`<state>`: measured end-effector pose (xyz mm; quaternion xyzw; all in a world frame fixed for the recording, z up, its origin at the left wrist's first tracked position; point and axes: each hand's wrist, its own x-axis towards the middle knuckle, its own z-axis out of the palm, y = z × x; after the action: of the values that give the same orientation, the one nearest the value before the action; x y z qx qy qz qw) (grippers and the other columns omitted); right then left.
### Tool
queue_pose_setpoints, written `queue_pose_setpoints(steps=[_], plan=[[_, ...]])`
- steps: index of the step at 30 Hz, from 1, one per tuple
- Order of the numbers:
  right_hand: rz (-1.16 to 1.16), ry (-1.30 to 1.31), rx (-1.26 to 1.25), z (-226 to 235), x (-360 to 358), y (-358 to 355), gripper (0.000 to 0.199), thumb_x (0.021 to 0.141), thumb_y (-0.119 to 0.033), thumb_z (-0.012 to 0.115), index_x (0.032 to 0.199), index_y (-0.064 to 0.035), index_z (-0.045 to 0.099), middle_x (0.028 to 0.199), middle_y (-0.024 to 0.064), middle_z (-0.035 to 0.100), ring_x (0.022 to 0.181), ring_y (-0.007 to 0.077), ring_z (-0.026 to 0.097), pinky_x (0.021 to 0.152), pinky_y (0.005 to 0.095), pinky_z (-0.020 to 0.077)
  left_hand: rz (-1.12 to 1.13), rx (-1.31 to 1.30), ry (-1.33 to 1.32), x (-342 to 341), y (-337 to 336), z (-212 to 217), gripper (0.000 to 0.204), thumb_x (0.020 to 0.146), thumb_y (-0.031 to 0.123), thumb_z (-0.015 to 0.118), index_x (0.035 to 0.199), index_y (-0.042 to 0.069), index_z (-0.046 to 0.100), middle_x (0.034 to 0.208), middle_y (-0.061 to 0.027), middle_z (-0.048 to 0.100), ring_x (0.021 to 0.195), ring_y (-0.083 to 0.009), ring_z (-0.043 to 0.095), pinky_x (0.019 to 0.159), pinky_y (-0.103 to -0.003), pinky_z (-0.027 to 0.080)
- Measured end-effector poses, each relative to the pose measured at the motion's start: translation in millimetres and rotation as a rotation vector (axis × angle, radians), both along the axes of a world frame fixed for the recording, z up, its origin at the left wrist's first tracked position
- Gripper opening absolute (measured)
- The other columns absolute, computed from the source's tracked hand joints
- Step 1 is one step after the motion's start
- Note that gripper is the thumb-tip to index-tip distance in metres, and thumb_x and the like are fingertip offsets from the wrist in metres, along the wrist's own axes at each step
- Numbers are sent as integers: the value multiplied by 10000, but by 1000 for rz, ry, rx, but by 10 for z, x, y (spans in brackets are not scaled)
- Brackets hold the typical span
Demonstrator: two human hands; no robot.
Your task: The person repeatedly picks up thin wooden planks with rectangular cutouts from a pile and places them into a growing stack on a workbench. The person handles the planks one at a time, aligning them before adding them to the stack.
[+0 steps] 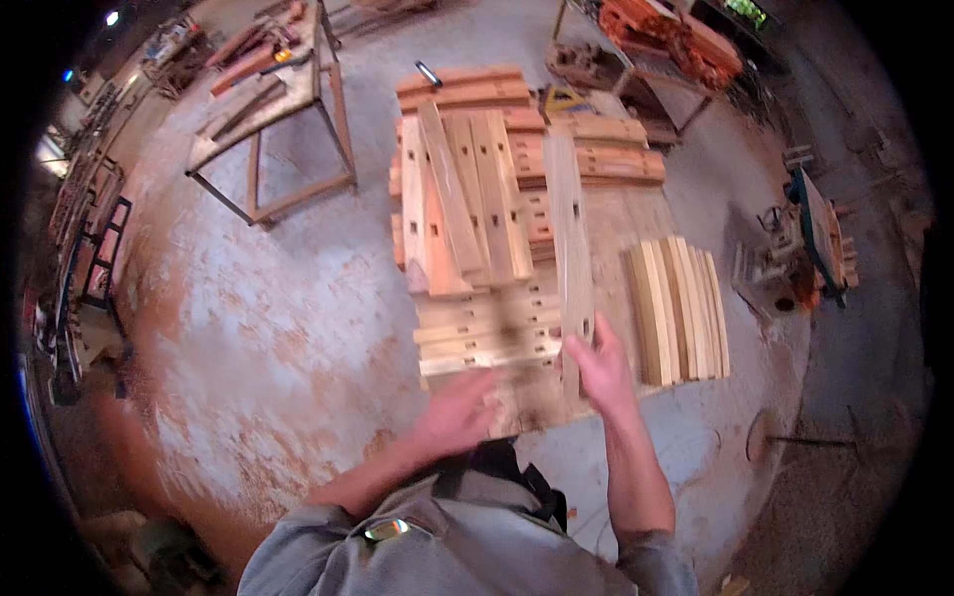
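Observation:
My right hand (603, 370) grips the lower end of a long wooden slat (568, 233) with slots cut through its face, thumb lying across it. The slat stretches away from me above the worktable (618, 293). My left hand (459, 409), blurred by motion, is held off the table's near left edge with its fingers loosely apart and nothing in them. It is nearest to a stack of pale slotted pieces (477, 343). Beyond that stack, several slotted slats (487, 189) lie lengthwise side by side, one slanting across the others.
A row of curved pale slats (678, 310) rests at the table's right. Reddish slotted pieces (606, 164) are stacked at the back, near a yellow triangular tool (564, 99). A metal-framed bench (268, 114) stands far left, another with reddish wood (656, 50) far right; a machine (795, 248) stands right.

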<state>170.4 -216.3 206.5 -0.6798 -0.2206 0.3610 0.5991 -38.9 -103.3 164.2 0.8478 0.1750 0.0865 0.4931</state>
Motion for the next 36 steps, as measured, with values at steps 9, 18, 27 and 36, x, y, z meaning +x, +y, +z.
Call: queue_pose_setpoints(steps=[9,18,27,36], plan=[[-276,-22,231,-298,-188,-309,263,929,-96,504,1172,3,481,988,149,624,807,200,616,730,353,519,430,-286,23,-509,454,-607,406,861,76,623,1257,22,552,1056,-162,645,930,-260,646,824,-339,512],[-571,308,173,-1104,-704,-122,284,959,-185,540,1180,-9,507,1026,86,603,908,170,594,818,353,498,-215,352,92,145,-64,-107,693,787,244,706,1364,2,408,1179,-218,557,1040,-343,593,879,-428,498],[-345,525,-68,-1285,-805,-244,281,963,-270,560,1125,-41,553,978,49,620,834,115,573,733,276,479,-136,495,270,171,471,-905,558,770,190,668,1269,21,484,1013,-167,633,937,-346,625,792,-441,526],[-385,601,-93,-1328,-777,-542,241,991,-242,516,1128,-45,543,959,79,645,771,142,620,664,287,520,-128,610,71,468,1163,-1112,442,749,216,662,1136,21,575,1063,-183,636,1002,-360,601,878,-449,484]])
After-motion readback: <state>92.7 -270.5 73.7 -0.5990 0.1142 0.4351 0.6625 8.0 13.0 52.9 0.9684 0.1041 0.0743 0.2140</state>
